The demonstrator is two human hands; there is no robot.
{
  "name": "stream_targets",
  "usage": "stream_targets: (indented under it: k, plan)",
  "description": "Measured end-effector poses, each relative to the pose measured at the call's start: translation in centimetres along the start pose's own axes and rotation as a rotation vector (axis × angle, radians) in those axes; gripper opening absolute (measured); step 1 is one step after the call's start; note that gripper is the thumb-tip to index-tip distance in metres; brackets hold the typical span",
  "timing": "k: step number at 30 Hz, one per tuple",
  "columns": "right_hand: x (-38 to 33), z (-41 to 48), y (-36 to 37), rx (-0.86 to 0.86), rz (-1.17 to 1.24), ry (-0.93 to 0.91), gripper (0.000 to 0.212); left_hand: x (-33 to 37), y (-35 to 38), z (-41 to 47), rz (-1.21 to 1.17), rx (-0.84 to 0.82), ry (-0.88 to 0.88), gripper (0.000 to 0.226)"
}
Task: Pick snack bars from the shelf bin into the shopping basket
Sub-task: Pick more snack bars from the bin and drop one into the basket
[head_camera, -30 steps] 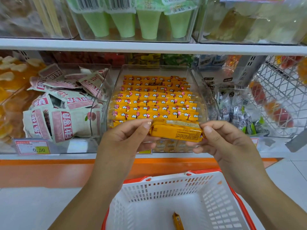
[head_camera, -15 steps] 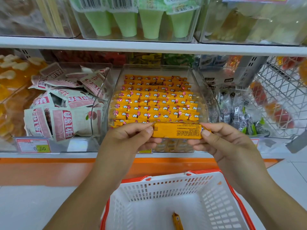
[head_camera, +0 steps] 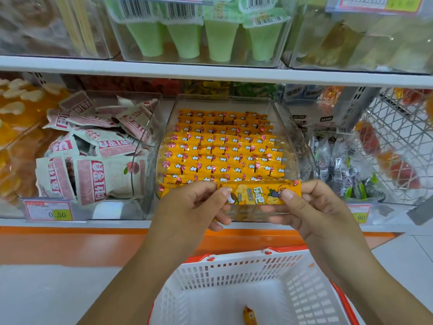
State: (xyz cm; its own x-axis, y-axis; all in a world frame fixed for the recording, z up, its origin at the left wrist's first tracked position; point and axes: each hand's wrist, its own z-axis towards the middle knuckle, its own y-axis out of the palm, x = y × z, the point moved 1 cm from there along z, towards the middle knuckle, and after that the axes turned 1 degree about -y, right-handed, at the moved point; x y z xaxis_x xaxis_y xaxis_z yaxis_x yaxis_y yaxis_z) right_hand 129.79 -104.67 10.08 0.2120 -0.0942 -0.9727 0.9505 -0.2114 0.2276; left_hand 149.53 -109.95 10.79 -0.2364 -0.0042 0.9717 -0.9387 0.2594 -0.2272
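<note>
The bar [head_camera: 257,194] is held level with its printed face towards the camera, just in front of the bin [head_camera: 294,127] and above the far rim of the basket [head_camera: 234,273]. The left hand [head_camera: 187,212] pinches its left end between thumb and fingers, and the right hand [head_camera: 314,212] pinches its right end the same way. Both wrapper ends are hidden under the thumbs, and the small print is too blurred to read.

Behind it the clear bin holds rows of bars [head_camera: 222,156]; the nearest row is partly covered by the held bar and the hands. The bin's front wall below the bar shows only glare.

The basket's near side is cut off by the bottom edge. A loose bar [head_camera: 249,316] lies on its floor, its lower end also cut off. Between the hands and the basket's mouth is open air, with the forearms at either side.

Pink packets [head_camera: 93,160] fill the bin just to the left, and dark-wrapped sweets [head_camera: 339,165] and a wire basket [head_camera: 398,137] stand to the right. A price tag [head_camera: 48,209] hangs on the shelf lip; another at the right is partly hidden behind the right hand. Green cups [head_camera: 187,38] on the upper shelf are cut off at the top.
</note>
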Motion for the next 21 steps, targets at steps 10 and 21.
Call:
stream_targets:
  k: [10,21]
  plan:
    - [-3.3,6.4,2.1,0.127,-0.309,-0.14,0.019,1.1,-0.2,6.4,0.503,0.256,0.291,0.029]
    - [-2.7,19.8,4.8,0.03,-1.249,-0.339,0.034,-1.0,-1.1,17.0,1.143,0.04,0.253,0.053]
